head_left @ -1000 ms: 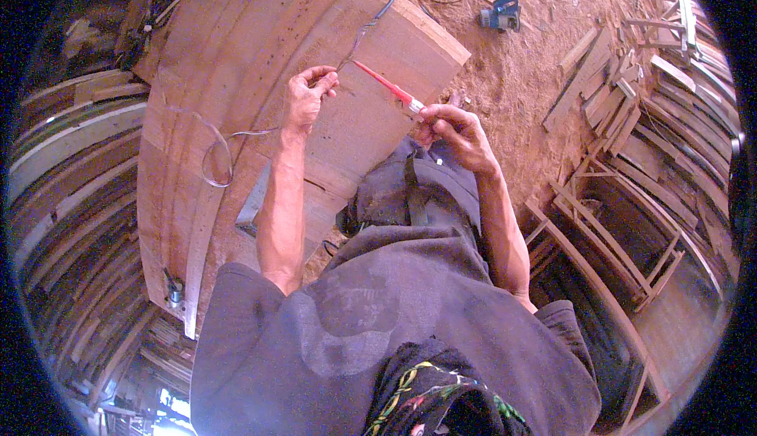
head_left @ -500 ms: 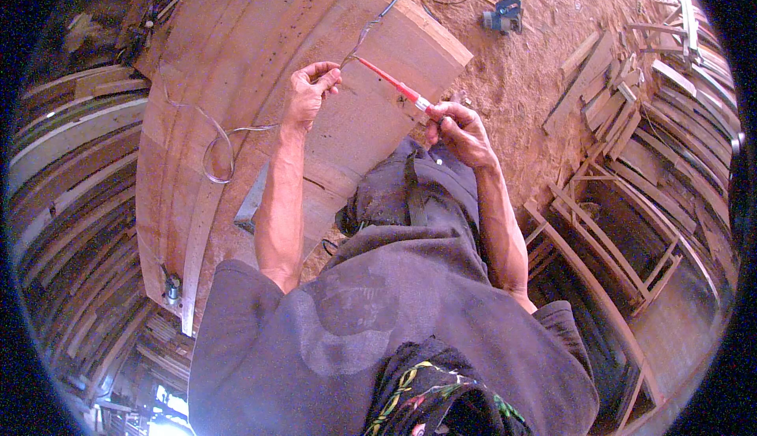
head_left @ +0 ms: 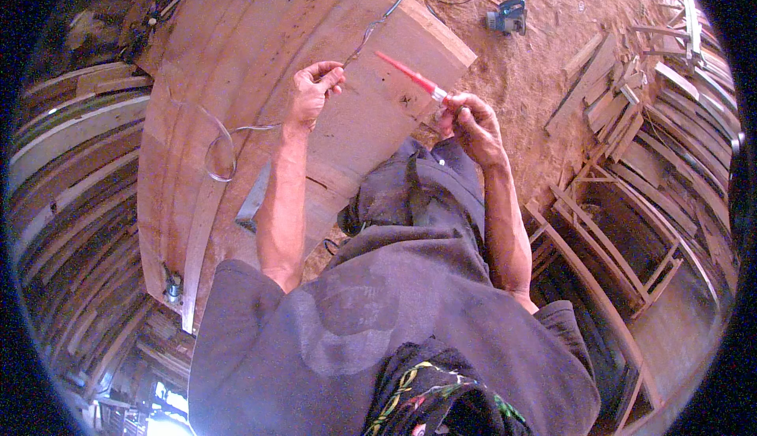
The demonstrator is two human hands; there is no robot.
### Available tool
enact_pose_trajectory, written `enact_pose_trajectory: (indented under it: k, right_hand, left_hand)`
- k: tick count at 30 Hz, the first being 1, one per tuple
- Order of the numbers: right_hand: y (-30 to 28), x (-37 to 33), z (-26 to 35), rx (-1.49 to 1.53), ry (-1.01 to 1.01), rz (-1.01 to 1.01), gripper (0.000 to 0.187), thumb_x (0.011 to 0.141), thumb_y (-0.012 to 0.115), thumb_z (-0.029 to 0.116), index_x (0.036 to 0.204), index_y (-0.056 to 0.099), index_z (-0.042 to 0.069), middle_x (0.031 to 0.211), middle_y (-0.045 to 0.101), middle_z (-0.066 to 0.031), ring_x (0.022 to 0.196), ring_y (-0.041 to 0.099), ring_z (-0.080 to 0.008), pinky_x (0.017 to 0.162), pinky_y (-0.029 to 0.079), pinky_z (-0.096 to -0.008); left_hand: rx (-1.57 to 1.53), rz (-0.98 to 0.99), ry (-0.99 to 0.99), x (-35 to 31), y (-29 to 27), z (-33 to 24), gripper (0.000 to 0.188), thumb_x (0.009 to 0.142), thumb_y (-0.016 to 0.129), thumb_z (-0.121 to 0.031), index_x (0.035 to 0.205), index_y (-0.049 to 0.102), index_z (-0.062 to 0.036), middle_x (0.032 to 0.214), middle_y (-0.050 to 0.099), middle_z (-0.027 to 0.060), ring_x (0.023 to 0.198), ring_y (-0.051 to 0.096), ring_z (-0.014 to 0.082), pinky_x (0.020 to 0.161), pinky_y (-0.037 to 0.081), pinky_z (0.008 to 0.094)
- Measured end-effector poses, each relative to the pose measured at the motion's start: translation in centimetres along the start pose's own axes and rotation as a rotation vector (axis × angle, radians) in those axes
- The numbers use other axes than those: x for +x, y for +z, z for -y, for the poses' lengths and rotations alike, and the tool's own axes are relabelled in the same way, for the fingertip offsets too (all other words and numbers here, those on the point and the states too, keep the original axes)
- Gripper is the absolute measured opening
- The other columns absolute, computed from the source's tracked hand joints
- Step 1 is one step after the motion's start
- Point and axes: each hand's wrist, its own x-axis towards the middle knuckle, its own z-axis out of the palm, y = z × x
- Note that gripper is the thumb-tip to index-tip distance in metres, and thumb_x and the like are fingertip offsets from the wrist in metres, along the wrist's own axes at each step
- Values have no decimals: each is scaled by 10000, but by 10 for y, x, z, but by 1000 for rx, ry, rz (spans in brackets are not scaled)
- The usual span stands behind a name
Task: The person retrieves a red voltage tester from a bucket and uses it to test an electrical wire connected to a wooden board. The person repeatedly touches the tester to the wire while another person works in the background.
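My left hand (head_left: 314,95) pinches a thin grey electric cable (head_left: 367,32) between thumb and fingertips, over a wide wooden board (head_left: 378,113). From the fingers the cable runs up to the board's far end. On the other side it passes by my left forearm into a loose loop on the wood. My right hand (head_left: 475,130) is closed around the handle end of a slim screwdriver (head_left: 412,76) with a red shaft. Its tip points up and left, a short gap away from the cable. My fingers cover most of the handle.
A blue power tool (head_left: 509,16) with a cord lies on the sawdust-covered ground (head_left: 544,73) beyond the board. Scrap wood (head_left: 587,81) and wooden frames (head_left: 607,239) are on the right. Long planks (head_left: 75,160) are stacked at left. A small metal tool (head_left: 173,288) stands at the board's near left.
My right hand has drawn the screwdriver back to the right, so its tip has come away from the cable by my left fingers. My left hand keeps its pinch nearly in place.
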Motion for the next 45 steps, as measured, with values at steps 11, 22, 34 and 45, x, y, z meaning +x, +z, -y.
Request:
enact_pose_trajectory:
  k: [11,22,34,45]
  right_hand:
    - [5,31,7,-126,-124,-37,327,994,548,271,1176,582,1,907,651,-79,798,610,-145,748,497,-292]
    - [-3,31,0,-71,-73,8,311,1001,534,235,1186,577,-11,936,655,-90,823,612,-136,767,501,-289]
    - [-12,7,1,23,39,-163,242,977,552,197,1154,571,32,977,623,-77,823,596,-172,748,481,-307]
    - [-44,-24,-65,-140,193,-271,216,940,561,178,1117,572,54,916,622,-80,763,629,-190,714,531,-313]
  left_hand:
    - [-24,-12,-4,-2,3,-2,163,868,728,-173,983,700,-61,769,691,3,592,575,34,513,380,177]
    - [25,-18,37,-2,2,0,169,874,719,-181,985,701,-55,768,690,3,598,573,34,512,377,181]
    - [367,-74,72,-3,10,0,230,876,719,-234,1008,705,-46,809,699,21,692,613,73,630,482,228]
    - [526,-327,437,6,15,60,107,795,682,-45,898,677,-15,872,660,141,832,622,291,772,495,389]
